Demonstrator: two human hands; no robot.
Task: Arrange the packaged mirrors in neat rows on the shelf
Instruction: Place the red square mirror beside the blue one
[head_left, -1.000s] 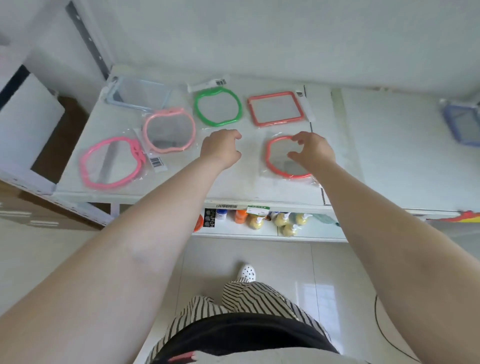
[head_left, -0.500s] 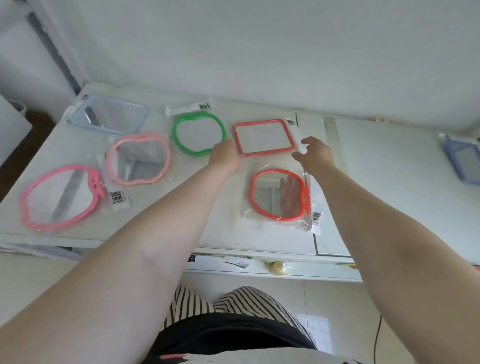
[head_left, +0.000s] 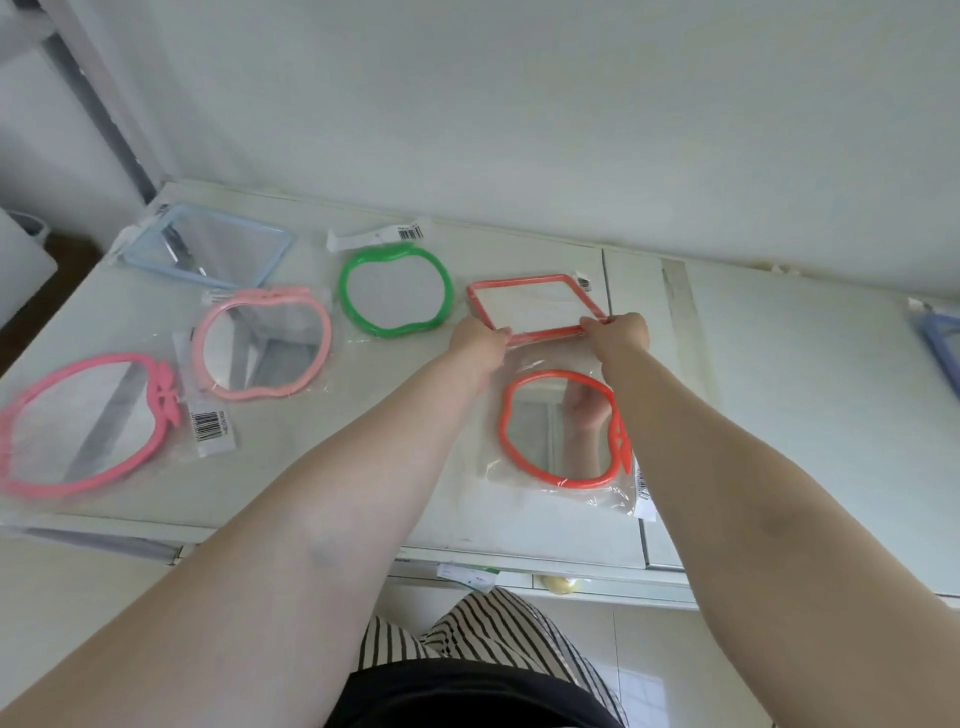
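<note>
Several packaged mirrors lie on the white shelf (head_left: 779, 415). My left hand (head_left: 475, 338) and my right hand (head_left: 621, 330) each pinch a near corner of the red square mirror (head_left: 535, 306) at the back. Just in front of it lies the red apple-shaped mirror (head_left: 563, 428), between my forearms. The green apple mirror (head_left: 395, 291) sits to the left of the square one. Further left are the light pink apple mirror (head_left: 262, 343), the hot pink apple mirror (head_left: 83, 423) and the pale blue square mirror (head_left: 208, 244).
A blue-purple framed mirror (head_left: 943, 348) lies at the shelf's far right edge. A wall rises directly behind the shelf. A grey upright post (head_left: 98, 98) stands at the back left. A lower shelf (head_left: 571, 584) with goods shows below the front edge.
Both hands left the red apple mirror and reached back to the red square mirror, now gripping its near corners. The camera view moved closer and tilted up.
</note>
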